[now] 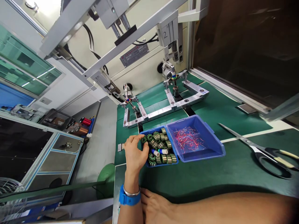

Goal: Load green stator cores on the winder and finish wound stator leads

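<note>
One left hand (pixel 136 152): thumb and forefinger parted around a wound core (pixel 144 139) in the blue bin (pixel 163 165), contact unclear; a fumble could drop it over the counter (pixel 198 174) edge. Right hand (pixel 155 206) beside that wrist, fingertips hidden, grip undetermined; arms may clash. Bumped, the tray (pixel 211 152) could scatter wire clippings (pixel 188 138). I note working room nearside, up to the scissors (pixel 249 142).

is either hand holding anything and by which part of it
Left hand: thumb and fingers are at the edge of a green core; whether the grip is shut on it can't be told. Right hand: nothing visibly held.
</note>
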Available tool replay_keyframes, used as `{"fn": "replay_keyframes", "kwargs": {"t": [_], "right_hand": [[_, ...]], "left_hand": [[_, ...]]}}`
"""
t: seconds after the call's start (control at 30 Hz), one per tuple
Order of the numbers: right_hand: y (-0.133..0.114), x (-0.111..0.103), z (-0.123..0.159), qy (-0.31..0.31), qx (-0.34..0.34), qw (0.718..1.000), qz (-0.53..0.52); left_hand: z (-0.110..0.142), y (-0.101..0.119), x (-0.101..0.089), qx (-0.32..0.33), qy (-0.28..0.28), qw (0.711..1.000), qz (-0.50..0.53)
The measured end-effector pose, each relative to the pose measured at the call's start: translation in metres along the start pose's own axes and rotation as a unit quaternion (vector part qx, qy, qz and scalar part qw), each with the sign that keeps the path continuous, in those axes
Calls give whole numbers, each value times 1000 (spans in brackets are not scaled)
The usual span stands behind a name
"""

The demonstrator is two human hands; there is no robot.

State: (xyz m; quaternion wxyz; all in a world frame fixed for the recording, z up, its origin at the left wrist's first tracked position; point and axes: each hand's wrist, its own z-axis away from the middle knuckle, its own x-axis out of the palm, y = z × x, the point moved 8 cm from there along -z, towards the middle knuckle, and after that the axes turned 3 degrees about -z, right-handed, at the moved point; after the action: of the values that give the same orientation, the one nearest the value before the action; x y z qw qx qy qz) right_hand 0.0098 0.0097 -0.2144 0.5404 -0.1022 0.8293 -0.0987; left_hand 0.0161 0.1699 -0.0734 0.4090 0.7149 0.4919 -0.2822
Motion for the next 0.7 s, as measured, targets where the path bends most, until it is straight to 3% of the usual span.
{"fn": "replay_keyframes", "kwargs": {"t": [0.23, 0.5, 0.7], "right_hand": [[-1, 0, 3, 24, -6, 1000, -5], [1, -7, 2, -24, 6, 1000, -8], [0, -6, 3, -16, 6, 1000, -25]], "left_hand": [[-1, 1, 1, 0, -9, 1000, 1], [1, 4, -1, 24, -2, 1000, -5], [1, 2, -1, 21, -14, 1000, -5]]}}
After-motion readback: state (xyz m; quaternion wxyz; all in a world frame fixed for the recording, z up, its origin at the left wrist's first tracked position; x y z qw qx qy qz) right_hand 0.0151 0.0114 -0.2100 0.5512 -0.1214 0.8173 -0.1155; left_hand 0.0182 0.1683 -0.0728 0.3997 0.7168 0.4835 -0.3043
